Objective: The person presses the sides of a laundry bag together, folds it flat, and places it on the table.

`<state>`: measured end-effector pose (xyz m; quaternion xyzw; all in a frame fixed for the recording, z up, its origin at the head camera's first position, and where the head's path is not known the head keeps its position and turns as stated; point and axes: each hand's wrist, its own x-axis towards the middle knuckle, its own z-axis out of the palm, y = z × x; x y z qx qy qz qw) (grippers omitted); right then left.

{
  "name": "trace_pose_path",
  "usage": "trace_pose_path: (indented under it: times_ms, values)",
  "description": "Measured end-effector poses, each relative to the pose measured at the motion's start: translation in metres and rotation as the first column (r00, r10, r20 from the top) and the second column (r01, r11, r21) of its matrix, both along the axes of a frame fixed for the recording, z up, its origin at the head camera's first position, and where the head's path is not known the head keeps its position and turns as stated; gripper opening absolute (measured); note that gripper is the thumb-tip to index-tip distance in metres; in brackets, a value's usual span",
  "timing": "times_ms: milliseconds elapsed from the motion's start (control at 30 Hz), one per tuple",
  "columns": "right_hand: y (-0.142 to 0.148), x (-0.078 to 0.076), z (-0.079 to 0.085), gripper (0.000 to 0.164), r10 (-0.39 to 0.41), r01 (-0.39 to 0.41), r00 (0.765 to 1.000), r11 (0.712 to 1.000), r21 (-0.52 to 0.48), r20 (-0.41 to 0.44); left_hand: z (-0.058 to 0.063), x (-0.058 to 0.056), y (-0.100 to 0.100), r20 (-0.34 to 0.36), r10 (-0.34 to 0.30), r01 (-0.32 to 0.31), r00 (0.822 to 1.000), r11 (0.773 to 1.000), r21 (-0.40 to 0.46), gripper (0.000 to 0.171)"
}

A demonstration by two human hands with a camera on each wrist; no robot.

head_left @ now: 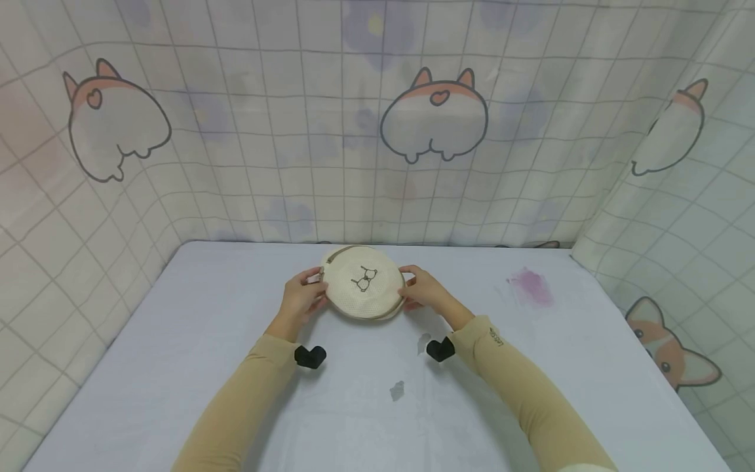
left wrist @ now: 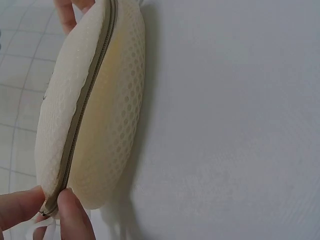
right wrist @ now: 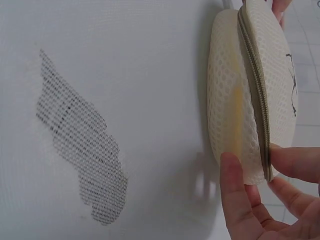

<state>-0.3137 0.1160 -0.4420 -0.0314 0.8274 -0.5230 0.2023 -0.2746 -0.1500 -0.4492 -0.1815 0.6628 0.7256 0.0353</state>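
A round cream mesh laundry bag (head_left: 364, 298) with a line-drawn bra printed on its top lies near the far edge of the table. My left hand (head_left: 303, 295) grips its left side; in the left wrist view, thumb and finger pinch the rim at one end of the brown zipper (left wrist: 82, 107). On the opposite side my right hand (head_left: 427, 290) holds the rim. The right wrist view shows its fingers (right wrist: 235, 195) around the bag's edge by the zipper (right wrist: 259, 90). Something yellowish shows dimly through the mesh; its kind cannot be made out.
A white cloth covers the table (head_left: 177, 367), with a pink stain (head_left: 532, 287) at right and grey patches (head_left: 397, 391) in front. A gridded curtain with cartoon dogs (head_left: 435, 121) hangs behind and at both sides. Black heart-shaped pieces (head_left: 310, 357) sit at the wrists.
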Motion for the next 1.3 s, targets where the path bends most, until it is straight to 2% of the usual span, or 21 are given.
trace_pose_path:
  times_ms: [400, 633, 800, 1100, 1300]
  values:
    - [0.002, -0.007, 0.000, 0.058, 0.028, -0.024, 0.999, 0.996, 0.086, -0.040, 0.000, -0.001, -0.001, 0.045, -0.077, 0.079, 0.996, 0.996, -0.036, 0.062]
    - [0.002, -0.008, 0.000, 0.059, 0.036, -0.031, 0.998, 0.995, 0.095, -0.050, -0.002, -0.003, -0.004, 0.056, -0.108, 0.110, 0.993, 0.993, -0.041, 0.062]
    - [0.003, -0.009, 0.000, 0.059, 0.051, -0.044, 0.997, 0.992, 0.122, -0.053, -0.004, -0.003, -0.004, 0.066, -0.121, 0.124, 0.990, 0.991, -0.044, 0.063]
    - [0.003, -0.014, 0.002, 0.058, 0.068, -0.061, 0.997, 0.986, 0.154, -0.041, -0.006, -0.004, -0.003, 0.058, -0.108, 0.112, 0.992, 0.991, -0.070, 0.061]
    - [0.003, -0.017, 0.000, 0.059, 0.070, -0.063, 0.997, 0.985, 0.163, -0.041, -0.005, -0.004, -0.002, 0.062, -0.124, 0.130, 0.990, 0.985, -0.112, 0.059]
